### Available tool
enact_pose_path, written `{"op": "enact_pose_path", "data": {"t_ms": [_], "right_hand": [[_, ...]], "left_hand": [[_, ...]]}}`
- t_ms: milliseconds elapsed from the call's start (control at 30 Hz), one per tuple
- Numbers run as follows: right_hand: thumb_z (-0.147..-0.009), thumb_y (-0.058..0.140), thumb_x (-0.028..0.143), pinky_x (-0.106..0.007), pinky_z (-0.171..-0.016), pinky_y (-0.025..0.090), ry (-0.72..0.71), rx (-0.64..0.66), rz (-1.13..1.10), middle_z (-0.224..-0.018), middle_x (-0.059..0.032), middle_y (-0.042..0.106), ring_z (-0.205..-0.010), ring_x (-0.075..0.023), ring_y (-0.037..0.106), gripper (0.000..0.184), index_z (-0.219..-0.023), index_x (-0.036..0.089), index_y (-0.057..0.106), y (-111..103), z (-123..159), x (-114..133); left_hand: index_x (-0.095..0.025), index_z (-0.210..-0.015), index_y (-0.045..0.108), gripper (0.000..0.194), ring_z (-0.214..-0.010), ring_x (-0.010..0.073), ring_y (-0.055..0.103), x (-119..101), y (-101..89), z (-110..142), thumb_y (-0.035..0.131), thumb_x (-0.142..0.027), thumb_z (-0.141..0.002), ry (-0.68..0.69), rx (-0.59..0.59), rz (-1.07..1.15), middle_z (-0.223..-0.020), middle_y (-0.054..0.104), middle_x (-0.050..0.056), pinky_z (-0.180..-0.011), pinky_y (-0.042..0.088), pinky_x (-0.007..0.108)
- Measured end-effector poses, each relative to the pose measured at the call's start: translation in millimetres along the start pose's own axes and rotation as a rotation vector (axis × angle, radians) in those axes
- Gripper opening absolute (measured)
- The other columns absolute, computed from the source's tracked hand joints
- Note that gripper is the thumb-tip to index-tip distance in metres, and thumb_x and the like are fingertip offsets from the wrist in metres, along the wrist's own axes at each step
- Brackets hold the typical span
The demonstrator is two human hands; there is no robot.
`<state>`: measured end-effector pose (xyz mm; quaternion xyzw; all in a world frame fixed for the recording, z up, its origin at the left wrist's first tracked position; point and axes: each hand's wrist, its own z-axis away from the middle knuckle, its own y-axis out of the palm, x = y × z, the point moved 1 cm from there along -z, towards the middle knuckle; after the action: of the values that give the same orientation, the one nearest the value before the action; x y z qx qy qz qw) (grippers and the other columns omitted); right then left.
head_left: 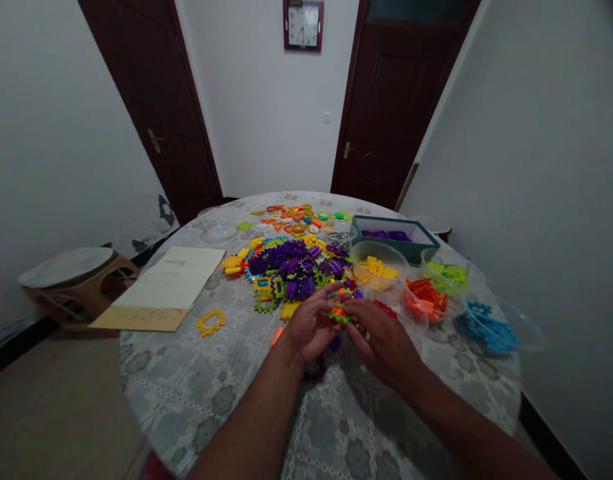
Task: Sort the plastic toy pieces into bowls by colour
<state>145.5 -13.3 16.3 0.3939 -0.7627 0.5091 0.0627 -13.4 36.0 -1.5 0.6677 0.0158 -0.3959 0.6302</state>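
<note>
Both hands meet over the near side of a heap of plastic interlocking building pieces [296, 263], mostly purple with yellow and green ones. My left hand [311, 325] is palm up, its fingers curled round a small cluster of green and orange building pieces [339, 315]. From the other side my right hand [381, 333] pinches the same cluster; its fingertips partly cover it. An orange piece [277, 336] lies beside my left wrist, and red pieces [385, 309] show just beyond my right hand. Below the hands, a dark purple piece [315, 369] rests in shadow.
Clear tubs hold yellow [379, 268], orange [426, 299], lime [446, 272] and blue pieces [489, 328] on the right. Behind them stands a green box [421, 250] with purple pieces. An open notebook [171, 280] and a yellow frame piece [211, 323] lie left on the round table [226, 380].
</note>
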Motion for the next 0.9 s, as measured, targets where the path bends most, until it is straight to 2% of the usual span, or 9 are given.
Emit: {"op": "enact_pose_path", "data": {"t_ms": [100,200,300,367,467,600,700,800,900], "right_hand": [[-0.099,0.055,0.021,-0.044,-0.103,0.054,0.052,-0.047,-0.028,-0.126,-0.0107,0.072,-0.116,-0.0252,0.069,0.026,-0.122,0.023,0.067,-4,-3,-3],[-0.100,0.057,0.028,-0.041,-0.100,0.054,0.122,-0.081,-0.086,-0.121,-0.0093,0.074,-0.111,-0.0247,0.070,0.024,-0.119,0.023,0.070,-11,-4,-4],[-0.101,0.056,0.041,-0.034,-0.078,0.058,0.297,-0.096,-0.164,-0.099,-0.0065,0.076,-0.085,-0.0214,0.072,0.027,-0.113,0.022,0.072,-22,-5,-8],[-0.100,0.055,0.049,-0.029,-0.061,0.053,0.447,-0.092,-0.243,-0.083,-0.0029,0.073,-0.065,-0.0177,0.067,0.034,-0.111,0.021,0.071,-31,-6,-13],[-0.095,0.060,0.053,-0.026,-0.051,0.048,0.556,-0.152,-0.353,-0.075,0.0003,0.069,-0.055,-0.0150,0.061,0.045,-0.123,0.018,0.066,-48,-7,-27],[-0.092,0.062,0.051,-0.026,-0.051,0.048,0.576,-0.233,-0.218,-0.068,0.0014,0.066,-0.051,-0.0145,0.059,0.050,-0.129,0.016,0.065,-80,-9,-70],[-0.090,0.062,0.044,-0.027,-0.057,0.053,0.599,-0.336,-0.048,-0.077,-0.0027,0.071,-0.060,-0.0160,0.066,0.046,-0.127,0.017,0.068,-114,-15,-118],[-0.088,0.062,0.038,-0.027,-0.059,0.056,0.681,-0.439,0.023,-0.084,-0.0072,0.074,-0.066,-0.0176,0.070,0.047,-0.127,0.013,0.068,-145,-23,-163],[-0.088,0.057,0.031,-0.028,-0.058,0.056,0.742,-0.499,0.053,-0.092,-0.0133,0.075,-0.066,-0.0181,0.071,0.053,-0.135,0.008,0.063,-166,-30,-192]], "left_hand": [[-0.011,-0.119,0.070,0.036,-0.088,0.0194,0.070,-1,0.2,0,0.067,-0.018,-0.084,-0.024,0.010,0.092,-0.106,0.073,0.014,-0.078,0.056,0.029],[-0.009,-0.118,0.071,0.033,-0.095,0.0207,0.071,-1,2.4,2,0.069,-0.020,-0.087,0.007,0.019,0.073,-0.111,0.073,0.016,-0.087,0.057,0.032],[-0.011,-0.121,0.071,0.037,-0.101,0.0228,0.071,-1,4.1,3,0.071,-0.012,-0.084,0.049,0.009,-0.008,-0.120,0.072,0.015,-0.092,0.059,0.035],[-0.012,-0.120,0.071,0.037,-0.103,0.0228,0.072,-1,4.3,3,0.071,-0.009,-0.083,0.069,-0.021,-0.038,-0.121,0.072,0.015,-0.095,0.059,0.036],[-0.012,-0.122,0.069,0.040,-0.104,0.0231,0.074,-2,4.0,2,0.069,-0.004,-0.082,0.085,-0.048,-0.064,-0.119,0.073,0.014,-0.101,0.058,0.037],[-0.013,-0.129,0.064,0.049,-0.112,0.0250,0.073,-3,3.6,0,0.068,0.000,-0.082,0.095,-0.062,-0.082,-0.123,0.072,0.016,-0.101,0.058,0.034],[-0.015,-0.135,0.058,0.055,-0.116,0.0253,0.072,-3,3.3,-2,0.067,0.002,-0.082,0.104,-0.090,-0.095,-0.124,0.072,0.016,-0.099,0.060,0.033],[-0.017,-0.139,0.053,0.060,-0.115,0.0258,0.073,-2,3.6,-3,0.070,-0.001,-0.084,0.101,-0.106,-0.125,-0.123,0.073,0.017,-0.096,0.061,0.035],[-0.017,-0.139,0.052,0.061,-0.109,0.0263,0.075,-1,4.2,-3,0.075,-0.007,-0.084,0.087,-0.131,-0.187,-0.121,0.074,0.016,-0.089,0.065,0.035]]}}
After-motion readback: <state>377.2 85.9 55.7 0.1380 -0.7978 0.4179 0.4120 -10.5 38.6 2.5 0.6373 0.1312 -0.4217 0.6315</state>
